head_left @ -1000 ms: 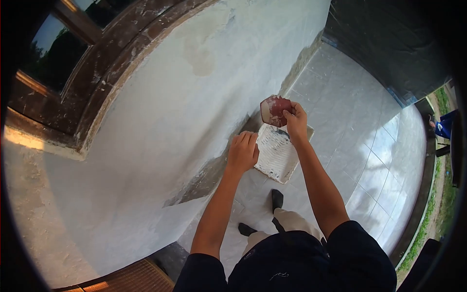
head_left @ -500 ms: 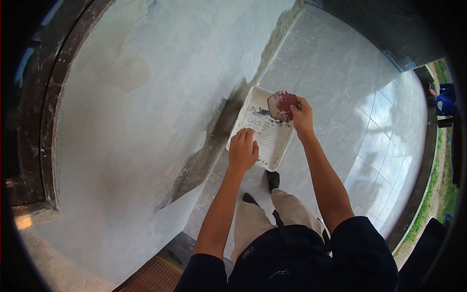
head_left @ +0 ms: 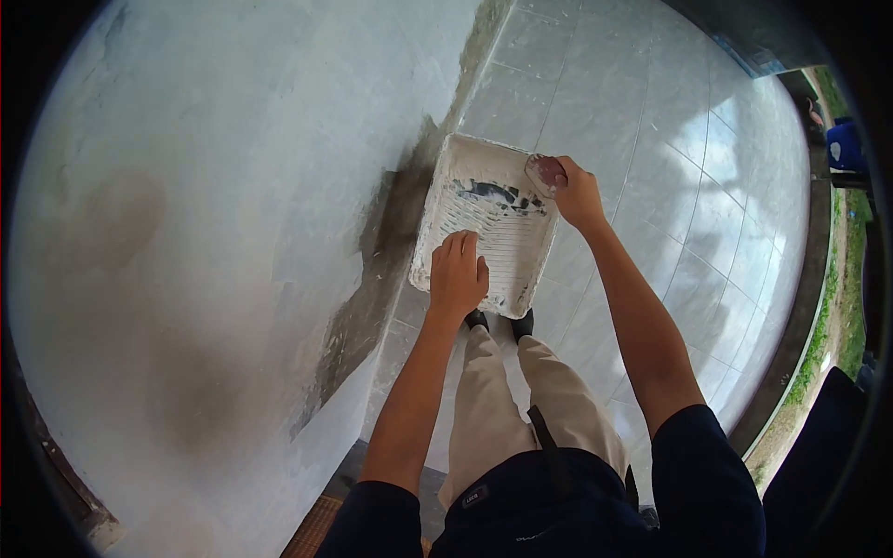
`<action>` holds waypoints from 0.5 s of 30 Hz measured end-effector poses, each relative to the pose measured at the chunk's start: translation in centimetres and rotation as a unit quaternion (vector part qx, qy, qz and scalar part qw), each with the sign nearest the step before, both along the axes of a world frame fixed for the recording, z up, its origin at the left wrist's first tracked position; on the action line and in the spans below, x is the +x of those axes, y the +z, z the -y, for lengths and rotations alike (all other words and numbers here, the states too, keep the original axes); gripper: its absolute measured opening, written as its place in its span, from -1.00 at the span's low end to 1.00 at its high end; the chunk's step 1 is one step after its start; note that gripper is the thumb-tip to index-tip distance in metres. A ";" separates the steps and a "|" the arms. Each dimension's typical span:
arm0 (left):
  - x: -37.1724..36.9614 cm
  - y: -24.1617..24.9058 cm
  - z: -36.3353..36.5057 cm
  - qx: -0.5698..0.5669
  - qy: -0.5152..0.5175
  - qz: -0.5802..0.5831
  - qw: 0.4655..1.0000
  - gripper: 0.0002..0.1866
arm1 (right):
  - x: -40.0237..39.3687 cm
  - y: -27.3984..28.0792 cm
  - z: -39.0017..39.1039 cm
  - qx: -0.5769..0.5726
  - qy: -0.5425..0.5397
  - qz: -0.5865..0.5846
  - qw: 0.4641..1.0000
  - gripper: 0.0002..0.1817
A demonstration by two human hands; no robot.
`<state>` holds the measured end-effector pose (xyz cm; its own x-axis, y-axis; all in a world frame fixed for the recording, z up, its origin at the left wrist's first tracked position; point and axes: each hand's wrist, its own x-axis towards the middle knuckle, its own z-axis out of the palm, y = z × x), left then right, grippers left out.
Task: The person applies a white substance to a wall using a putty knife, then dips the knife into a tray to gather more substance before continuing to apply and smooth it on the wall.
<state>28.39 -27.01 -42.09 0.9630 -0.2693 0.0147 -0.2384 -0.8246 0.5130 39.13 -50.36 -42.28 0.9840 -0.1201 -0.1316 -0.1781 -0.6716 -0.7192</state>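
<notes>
My right hand pinches a flat, dark-red scraper smeared with pale material, between thumb and fingers. It is at the upper right rim of a paint tray. The tray is white, ridged, and crusted with dried coating, with dark patches showing in its deeper end. Over the lower left part of the tray is my left hand, back upward. Its fingers lie loosely stretched over the ridges and nothing shows in them.
A patchy grey-white plastered wall runs along the left, with a rough dark strip at its base. Pale floor tiles spread to the right. My shoes are just below the tray.
The view has shifted, so the tray appears further left and higher. My right hand has tilted the scraper and brought it to the tray's right rim. My left hand appears further in over the tray.
</notes>
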 end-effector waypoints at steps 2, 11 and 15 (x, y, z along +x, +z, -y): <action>0.3 -1.4 0.3 -0.002 0.001 -0.007 1.000 -0.54 | 0.5 -1.2 -0.1 -0.006 0.011 -0.016 1.000 -0.70; 0.1 -7.3 -0.4 0.019 0.009 -0.025 0.999 -0.49 | 1.1 -9.3 0.1 0.044 0.082 0.050 0.994 -0.60; -0.4 -8.9 -0.6 0.019 0.013 -0.036 0.999 -0.49 | 1.2 -11.3 0.6 0.014 0.113 0.066 0.991 -0.59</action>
<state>27.98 -26.39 -51.02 0.9679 -0.2426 -0.0650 -0.1796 -0.8493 0.4964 40.37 -50.91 -53.57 0.9943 0.1071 -0.0008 0.0708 -0.6634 -0.7449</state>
